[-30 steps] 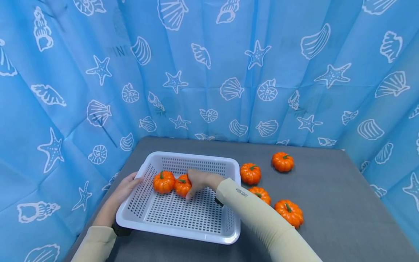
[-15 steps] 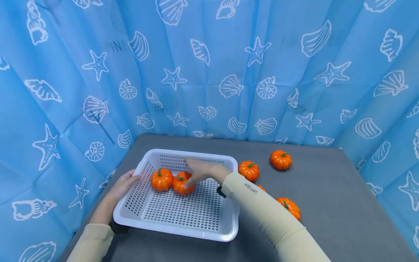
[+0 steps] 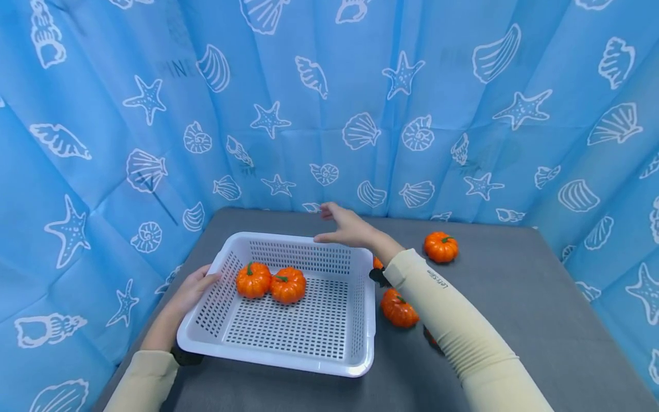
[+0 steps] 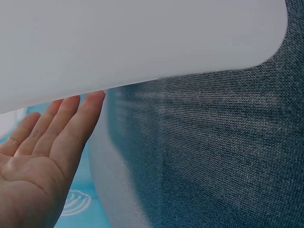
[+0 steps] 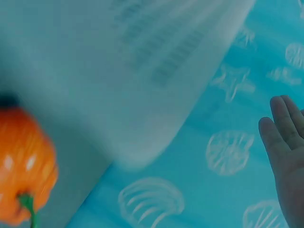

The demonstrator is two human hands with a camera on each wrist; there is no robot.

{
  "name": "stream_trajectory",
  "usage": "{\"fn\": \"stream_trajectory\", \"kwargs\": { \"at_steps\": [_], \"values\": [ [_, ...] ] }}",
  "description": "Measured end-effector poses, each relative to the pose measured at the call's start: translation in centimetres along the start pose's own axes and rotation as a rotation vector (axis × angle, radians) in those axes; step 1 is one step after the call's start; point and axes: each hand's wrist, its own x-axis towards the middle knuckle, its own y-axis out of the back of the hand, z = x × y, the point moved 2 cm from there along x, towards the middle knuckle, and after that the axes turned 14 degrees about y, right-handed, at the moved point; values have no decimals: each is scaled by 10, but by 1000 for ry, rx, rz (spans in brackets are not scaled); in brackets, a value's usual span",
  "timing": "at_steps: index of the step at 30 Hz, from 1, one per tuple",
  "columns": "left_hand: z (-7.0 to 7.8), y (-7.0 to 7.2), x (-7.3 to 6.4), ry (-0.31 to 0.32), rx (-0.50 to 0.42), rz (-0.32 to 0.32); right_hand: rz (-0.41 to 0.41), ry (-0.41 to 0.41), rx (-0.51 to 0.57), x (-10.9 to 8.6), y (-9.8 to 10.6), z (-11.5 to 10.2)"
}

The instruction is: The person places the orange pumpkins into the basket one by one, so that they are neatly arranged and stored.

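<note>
A white plastic basket (image 3: 275, 365) with slotted walls stands on the grey tabletop. Inside it, two small orange pumpkins (image 3: 253, 280) with green stems sit side by side toward the left. My left hand (image 3: 191, 294) holds the basket's left rim, thumb over the top; in the left wrist view its fingers (image 4: 71, 128) reach up to the underside, and the thumb is hidden there. Over the basket's back right rim hovers my right hand (image 3: 350, 226), its fingers apart and nothing in them. The right wrist view also shows its spread fingers (image 5: 280, 128), away from the basket.
Several more pumpkins lie right of the basket: one at the back (image 3: 441, 247), one beside the right sleeve (image 3: 399, 308), others partly covered by that arm. A blue curtain (image 3: 360, 114) with white shell prints hangs behind and along both sides of the table.
My right hand has let go of the right-hand pumpkin in the basket and moved up and to the right, over the back rim. The left hand stays on the basket.
</note>
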Motion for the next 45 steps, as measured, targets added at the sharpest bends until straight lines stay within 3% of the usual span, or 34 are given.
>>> {"fn": "stream_trajectory", "kwargs": {
  "at_steps": [8,16,22,33,45],
  "values": [
    [0,-2,-2,10,19,22,137,-128,3,-32,43,50],
    [0,-2,-2,13,34,17,293,-321,-13,-83,81,102],
    [-1,0,-2,21,14,11,357,-418,17,-121,95,130],
    [-5,0,0,20,14,17,349,-555,-8,-169,98,161],
    [0,-1,0,2,34,17,240,-599,19,-197,86,184]
  ]
}}
